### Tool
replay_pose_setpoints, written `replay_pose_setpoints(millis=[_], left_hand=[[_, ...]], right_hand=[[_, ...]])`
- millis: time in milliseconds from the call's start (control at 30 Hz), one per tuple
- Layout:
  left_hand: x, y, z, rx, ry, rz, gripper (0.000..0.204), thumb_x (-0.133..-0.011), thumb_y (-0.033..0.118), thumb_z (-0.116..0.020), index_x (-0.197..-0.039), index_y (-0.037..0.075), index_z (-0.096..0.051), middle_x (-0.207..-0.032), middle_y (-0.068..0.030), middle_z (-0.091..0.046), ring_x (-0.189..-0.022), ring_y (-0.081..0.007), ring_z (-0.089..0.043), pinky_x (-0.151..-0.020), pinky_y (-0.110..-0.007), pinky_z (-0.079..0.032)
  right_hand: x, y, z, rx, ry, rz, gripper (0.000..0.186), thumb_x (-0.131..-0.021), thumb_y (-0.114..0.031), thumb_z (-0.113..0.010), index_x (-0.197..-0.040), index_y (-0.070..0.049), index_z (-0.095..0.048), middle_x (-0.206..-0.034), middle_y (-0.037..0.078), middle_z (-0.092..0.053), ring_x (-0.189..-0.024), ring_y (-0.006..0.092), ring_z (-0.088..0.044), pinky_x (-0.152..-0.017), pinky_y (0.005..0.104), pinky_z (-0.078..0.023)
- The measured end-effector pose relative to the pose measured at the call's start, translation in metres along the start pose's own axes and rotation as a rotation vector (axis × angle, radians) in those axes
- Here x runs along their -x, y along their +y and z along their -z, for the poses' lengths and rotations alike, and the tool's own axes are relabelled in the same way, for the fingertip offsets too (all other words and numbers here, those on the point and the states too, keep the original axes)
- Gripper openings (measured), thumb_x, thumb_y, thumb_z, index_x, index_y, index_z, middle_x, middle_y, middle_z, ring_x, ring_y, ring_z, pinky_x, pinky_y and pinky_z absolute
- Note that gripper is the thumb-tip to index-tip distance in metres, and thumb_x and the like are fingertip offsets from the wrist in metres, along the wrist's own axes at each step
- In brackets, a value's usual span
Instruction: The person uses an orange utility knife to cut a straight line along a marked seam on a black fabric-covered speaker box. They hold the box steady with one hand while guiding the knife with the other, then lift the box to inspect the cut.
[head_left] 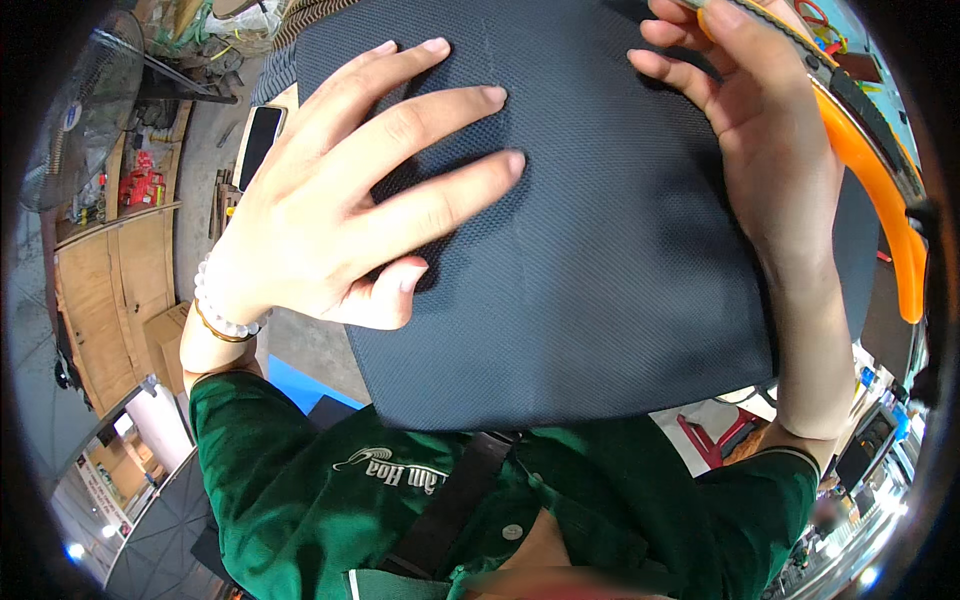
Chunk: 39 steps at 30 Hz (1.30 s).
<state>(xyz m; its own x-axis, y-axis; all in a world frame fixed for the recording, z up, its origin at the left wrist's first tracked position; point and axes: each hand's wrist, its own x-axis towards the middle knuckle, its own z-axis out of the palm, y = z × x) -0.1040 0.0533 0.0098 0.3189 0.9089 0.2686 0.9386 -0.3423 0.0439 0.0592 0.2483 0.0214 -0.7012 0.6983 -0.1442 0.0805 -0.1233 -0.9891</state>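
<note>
Our green shirt (285, 480), crossed by a black strap (455, 500), meets the near edge of the black sheet (620, 300), which spreads out before us across the middle of the view. Our left hand (345, 190) lies over the sheet's left edge, fingers spread wide, their tips on the weave or just above it; we cannot tell which. A beaded bracelet (212, 308) rings that wrist. Our right hand (760, 130) is toward the sheet's far right, fingers curled, one overlapping an orange tool (870, 175); whether it pinches the tool we cannot tell. The tool's handle curves down to the right of that hand. Past the sheet's near right corner we see a red tool (715, 437); beyond its left edge, a phone (262, 145), a carton (165, 335), wooden boards (120, 290) and a fan (90, 100).
</note>
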Motion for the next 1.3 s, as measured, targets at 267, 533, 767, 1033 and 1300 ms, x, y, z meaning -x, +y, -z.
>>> replay_pose_setpoints(millis=[267,533,767,1033,1300], left_hand=[[0.003,0.0,-0.001,0.021,0.004,0.011,0.056,-0.098,0.038,-0.031,-0.117,0.006,-0.073,-0.122,-0.0217,-0.066,-0.118,-0.0453,-0.058,-0.104,-0.059,-0.044],[0.009,-0.003,-0.004,0.055,0.061,0.046,0.055,-0.1,0.034,-0.03,-0.113,0.002,-0.074,-0.116,-0.0219,-0.069,-0.116,-0.0459,-0.061,-0.103,-0.061,-0.044],[0.008,-0.002,-0.004,0.066,0.064,0.058,0.056,-0.1,0.036,-0.031,-0.112,0.003,-0.074,-0.116,-0.0218,-0.069,-0.116,-0.0448,-0.061,-0.103,-0.06,-0.044],[0.008,0.003,-0.007,0.111,0.053,0.096,0.059,-0.096,0.044,-0.034,-0.116,0.007,-0.075,-0.121,-0.0181,-0.068,-0.122,-0.0404,-0.056,-0.109,-0.057,-0.037],[0.001,0.014,-0.024,0.161,0.161,0.301,0.067,-0.094,0.054,-0.034,-0.126,0.006,-0.068,-0.132,-0.0149,-0.064,-0.131,-0.0374,-0.053,-0.114,-0.057,-0.028]], right_hand=[[-0.004,0.005,0.004,-0.106,-0.094,0.05,0.033,-0.099,-0.022,-0.056,-0.119,0.004,-0.055,-0.108,0.013,-0.059,-0.096,0.0193,-0.06,-0.088,0.0349,-0.053],[-0.014,0.005,-0.007,0.039,-0.009,-0.054,0.033,-0.1,-0.021,-0.054,-0.117,0.008,-0.053,-0.109,0.015,-0.058,-0.094,0.0208,-0.059,-0.088,0.035,-0.053],[-0.004,-0.004,-0.008,0.237,-0.04,-0.108,0.036,-0.102,-0.027,-0.05,-0.114,0.007,-0.056,-0.105,0.014,-0.06,-0.093,0.0214,-0.061,-0.088,0.0299,-0.052],[0.015,0.008,0.0,0.397,-0.094,0.433,0.044,-0.1,-0.03,-0.055,-0.127,0.005,-0.049,-0.108,0.017,-0.064,-0.095,0.0219,-0.066,-0.08,0.0319,-0.057],[0.052,0.019,0.023,0.499,-0.346,0.742,0.049,-0.086,-0.014,-0.074,-0.125,0.003,-0.05,-0.103,0.015,-0.068,-0.091,0.0184,-0.073,-0.084,0.0261,-0.057]])
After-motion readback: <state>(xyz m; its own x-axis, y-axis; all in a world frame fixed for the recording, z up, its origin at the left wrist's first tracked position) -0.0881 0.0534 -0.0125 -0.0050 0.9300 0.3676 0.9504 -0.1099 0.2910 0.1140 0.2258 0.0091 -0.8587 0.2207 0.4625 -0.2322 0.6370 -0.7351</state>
